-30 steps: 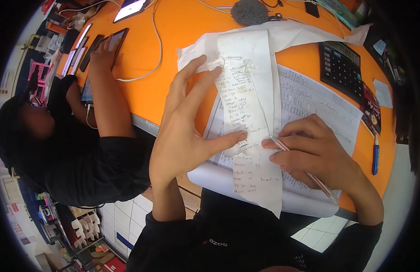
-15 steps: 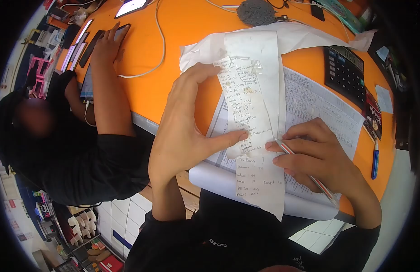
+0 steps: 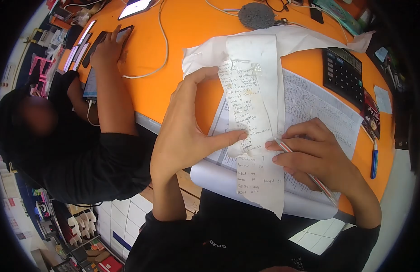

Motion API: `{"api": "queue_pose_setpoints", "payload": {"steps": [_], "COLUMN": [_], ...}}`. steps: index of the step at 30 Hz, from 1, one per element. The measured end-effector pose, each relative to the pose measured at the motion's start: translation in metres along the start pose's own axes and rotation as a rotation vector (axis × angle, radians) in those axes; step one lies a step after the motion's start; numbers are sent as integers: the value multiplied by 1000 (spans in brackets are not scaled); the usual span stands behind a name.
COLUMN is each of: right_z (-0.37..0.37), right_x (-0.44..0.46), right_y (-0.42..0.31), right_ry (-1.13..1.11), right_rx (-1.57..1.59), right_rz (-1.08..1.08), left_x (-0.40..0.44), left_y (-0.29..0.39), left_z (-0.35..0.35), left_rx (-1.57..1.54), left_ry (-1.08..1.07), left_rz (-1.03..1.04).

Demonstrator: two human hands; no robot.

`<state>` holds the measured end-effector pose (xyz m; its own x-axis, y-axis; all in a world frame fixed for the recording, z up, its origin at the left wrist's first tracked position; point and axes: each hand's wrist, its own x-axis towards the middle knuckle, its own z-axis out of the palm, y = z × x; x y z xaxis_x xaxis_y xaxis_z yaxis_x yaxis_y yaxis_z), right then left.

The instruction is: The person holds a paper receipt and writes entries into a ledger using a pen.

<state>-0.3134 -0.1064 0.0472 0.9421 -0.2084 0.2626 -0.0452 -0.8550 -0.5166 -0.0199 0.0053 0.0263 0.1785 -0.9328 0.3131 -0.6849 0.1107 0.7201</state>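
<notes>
A long white strip of paper (image 3: 259, 181) with handwritten words and numbers lies over printed sheets (image 3: 318, 109) marked with tables. A narrower handwritten slip (image 3: 241, 102) appears taped onto its upper part. My left hand (image 3: 185, 124) rests at the strip's left side, thumb and index finger spread apart, their tips at the slip's edge. Between the fingers of my right hand (image 3: 316, 152) is a striped pen (image 3: 325, 192), slanting with its point toward the strip near the lower lines. The sheets' near edge curls over the table edge.
A black calculator (image 3: 342, 75) and a blue marker (image 3: 375, 161) lie to the right. A grey fuzzy round object (image 3: 256, 16) sits at the back. On the left, another person's hand (image 3: 108, 50) is over a tablet (image 3: 90, 84), near several phones and a white cable (image 3: 166, 41).
The view has shifted very slightly. Both hands, the pen and the papers keep practically the same places relative to each other.
</notes>
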Motion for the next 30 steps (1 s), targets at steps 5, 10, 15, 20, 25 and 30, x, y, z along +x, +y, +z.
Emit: {"api": "queue_pose_setpoints", "payload": {"steps": [5,10,15,20,25,30], "right_z": [2,1,1,1,1,1], "right_x": [0,1,1,1,2,1], "right_y": [1,1,2,2,1,2], "right_ry": [21,33,32,31,37,37], "right_rx": [-18,-10,-12,-21,-5,-15], "right_rz": [-27,-40,-42,-43,-39,-49], "left_x": [1,2,2,2,1,2], "left_y": [3,1,-2,-1,0,6], "left_z": [-2,-3,-1,-3,-3,-9], "left_rx": [12,29,25,26,47,95], "left_ry": [-11,-31,-22,-45,-48,-87], "left_rz": [-10,60,79,76,46,38]}}
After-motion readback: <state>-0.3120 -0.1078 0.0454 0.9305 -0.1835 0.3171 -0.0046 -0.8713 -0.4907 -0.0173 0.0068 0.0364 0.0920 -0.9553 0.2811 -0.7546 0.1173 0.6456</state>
